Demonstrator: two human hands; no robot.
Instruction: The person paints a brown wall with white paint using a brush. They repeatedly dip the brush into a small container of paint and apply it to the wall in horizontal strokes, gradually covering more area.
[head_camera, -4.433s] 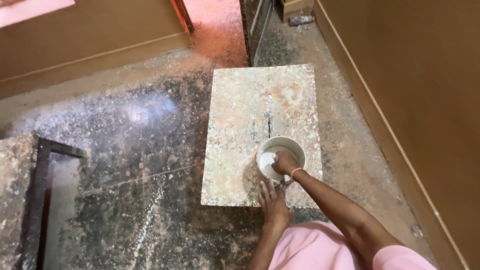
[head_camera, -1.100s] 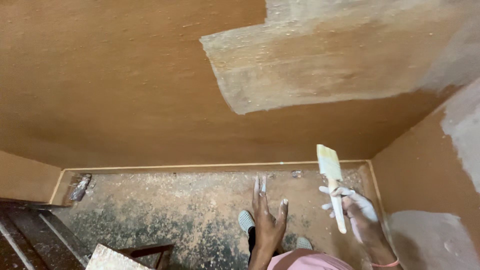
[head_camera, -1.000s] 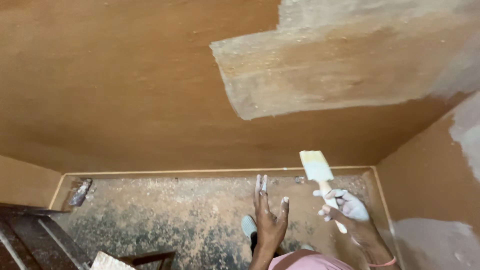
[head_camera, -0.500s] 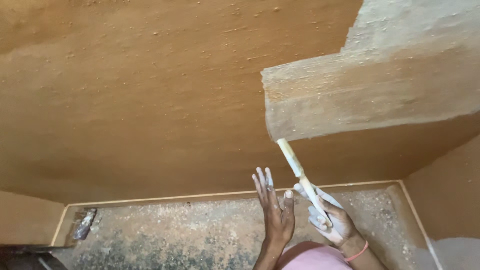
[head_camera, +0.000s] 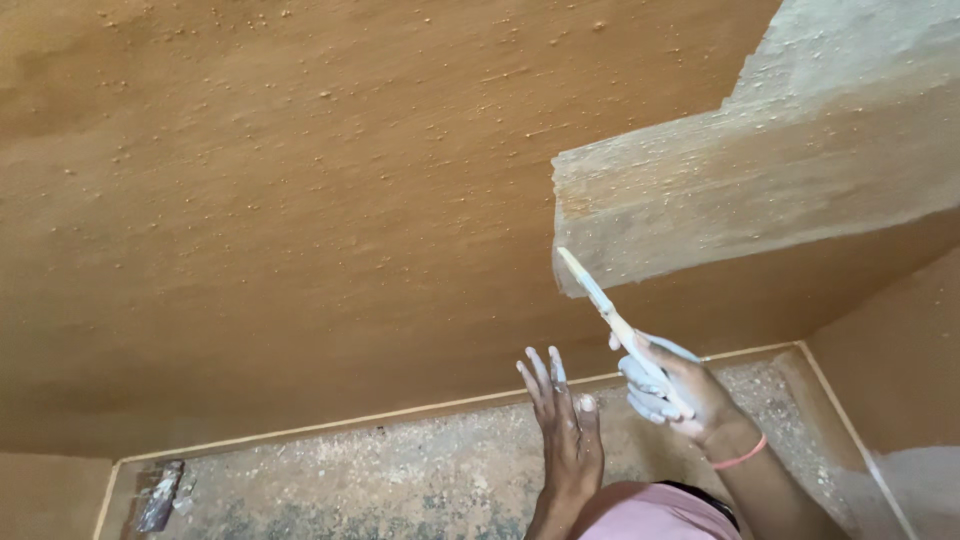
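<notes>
**Putty knife at the edge of the pale patch on the brown wall**

The brown wall (head_camera: 300, 200) fills most of the view; its surface is rough, with many small grains on it. In the upper right part there is a large pale patch (head_camera: 760, 170) of grey-white coating, with a stepped left edge. Below the wall runs a thin light strip (head_camera: 400, 412) along its foot, and under it lies the speckled floor (head_camera: 400, 480), covered with white spots. A second brown wall (head_camera: 890, 370) stands at the right side and makes a corner.

At the far left on the floor lies a small flat tool (head_camera: 158, 495), dirty with white material; what kind it is I cannot tell. No container is visible in this view.

The right hand (head_camera: 668, 390) is closed around the handle of a putty knife (head_camera: 600, 298); the fingers are wrapped on it and smeared with white paste. The blade points up and to the left, and its tip is at the lower left corner of the pale patch, touching the wall or just beside it. A thin orange band (head_camera: 740, 457) is on this wrist.

The left hand (head_camera: 562, 425) holds nothing. Its fingers are straight and a little apart, pointing up, with white marks on the tips. It is just beside the right hand, in front of the floor.
</notes>
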